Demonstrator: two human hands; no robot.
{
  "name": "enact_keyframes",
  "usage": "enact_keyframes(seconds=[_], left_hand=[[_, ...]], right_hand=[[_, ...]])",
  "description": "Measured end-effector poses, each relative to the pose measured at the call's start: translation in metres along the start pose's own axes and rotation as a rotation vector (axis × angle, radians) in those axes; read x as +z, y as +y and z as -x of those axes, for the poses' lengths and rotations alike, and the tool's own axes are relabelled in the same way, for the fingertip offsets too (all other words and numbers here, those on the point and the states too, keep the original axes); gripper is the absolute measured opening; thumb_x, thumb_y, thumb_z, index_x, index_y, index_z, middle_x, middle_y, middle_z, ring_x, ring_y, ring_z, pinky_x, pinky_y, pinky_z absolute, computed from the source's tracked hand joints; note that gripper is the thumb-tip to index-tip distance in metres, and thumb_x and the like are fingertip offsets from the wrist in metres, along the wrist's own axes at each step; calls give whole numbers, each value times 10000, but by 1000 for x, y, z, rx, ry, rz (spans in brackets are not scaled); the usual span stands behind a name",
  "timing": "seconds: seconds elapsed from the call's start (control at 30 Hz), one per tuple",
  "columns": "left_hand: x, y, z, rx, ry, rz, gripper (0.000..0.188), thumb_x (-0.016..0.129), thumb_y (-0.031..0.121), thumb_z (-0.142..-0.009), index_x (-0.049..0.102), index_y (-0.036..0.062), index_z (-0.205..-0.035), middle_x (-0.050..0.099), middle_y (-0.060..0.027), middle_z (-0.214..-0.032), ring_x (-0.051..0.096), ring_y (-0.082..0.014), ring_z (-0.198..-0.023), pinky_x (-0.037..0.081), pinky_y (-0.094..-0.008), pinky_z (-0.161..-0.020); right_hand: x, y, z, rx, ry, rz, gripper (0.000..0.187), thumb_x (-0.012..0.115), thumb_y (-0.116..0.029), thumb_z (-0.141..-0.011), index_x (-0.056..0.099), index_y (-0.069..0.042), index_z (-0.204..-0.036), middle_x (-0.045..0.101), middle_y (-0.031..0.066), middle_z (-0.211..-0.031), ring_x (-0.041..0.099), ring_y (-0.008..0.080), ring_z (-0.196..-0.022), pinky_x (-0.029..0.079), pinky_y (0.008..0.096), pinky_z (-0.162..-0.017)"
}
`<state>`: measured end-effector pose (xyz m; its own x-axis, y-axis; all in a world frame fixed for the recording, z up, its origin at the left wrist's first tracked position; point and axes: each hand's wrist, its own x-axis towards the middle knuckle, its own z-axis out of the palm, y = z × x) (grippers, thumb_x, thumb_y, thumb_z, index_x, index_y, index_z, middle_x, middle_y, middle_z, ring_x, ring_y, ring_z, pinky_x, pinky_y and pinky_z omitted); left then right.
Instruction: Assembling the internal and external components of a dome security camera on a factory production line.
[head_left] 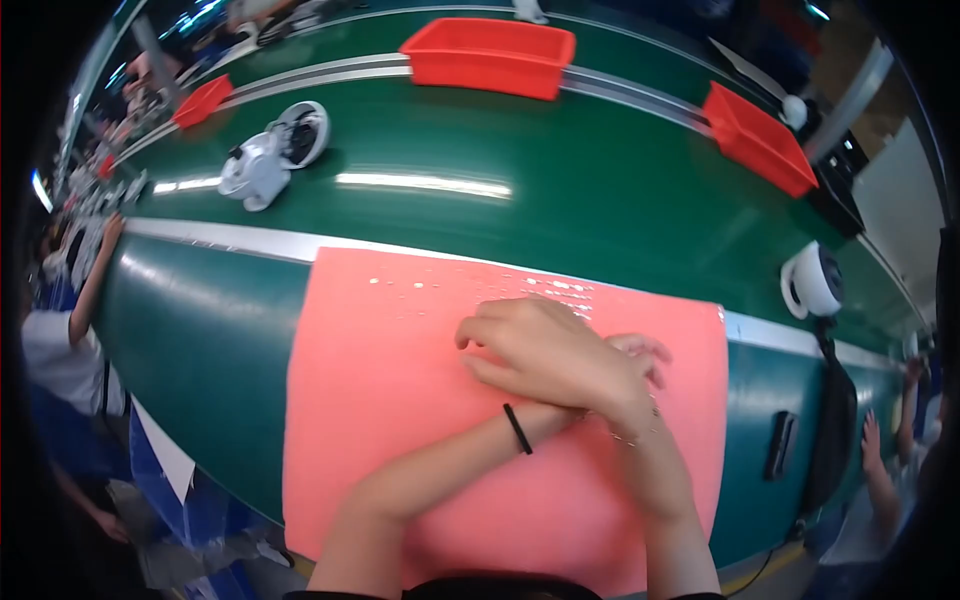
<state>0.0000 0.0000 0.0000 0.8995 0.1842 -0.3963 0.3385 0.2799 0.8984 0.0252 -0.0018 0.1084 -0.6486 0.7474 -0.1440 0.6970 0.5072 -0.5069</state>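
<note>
My forearms cross over a pink mat [380,400] on the green bench. My right hand [540,345] reaches over to the left, palm down, above the middle of the mat. Its fingers are loosely bent and apart, with nothing seen in them. My left hand [643,355] passes beneath the right wrist and comes out on the right. Its fingers show slightly spread, while its palm is hidden. A black band [517,429] circles the left wrist, and a thin bracelet [625,438] the right. Small shiny pieces [560,287] lie in rows beyond my right hand.
A green conveyor belt [430,225] runs past the bench. It carries an opened white device [255,170] and another white round device [812,280]. Red bins [490,60] stand along the far rail. A black object [783,445] lies on the right. Other people [70,350] work at both sides.
</note>
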Motion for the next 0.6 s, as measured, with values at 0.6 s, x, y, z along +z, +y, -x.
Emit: enact_keyframes(seconds=[0.6], left_hand=[[-255, -23, 301, 882, 1788, 980, 421, 554, 241, -848, 413, 33, -1186, 444, -139, -1171, 501, -224, -1026, 474, -261, -764]], right_hand=[[-51, -16, 36, -56, 208, -83, 265, 530, -209, -811, 629, 22, -896, 637, 153, -903, 606, 286, -864, 476, 344, -781]])
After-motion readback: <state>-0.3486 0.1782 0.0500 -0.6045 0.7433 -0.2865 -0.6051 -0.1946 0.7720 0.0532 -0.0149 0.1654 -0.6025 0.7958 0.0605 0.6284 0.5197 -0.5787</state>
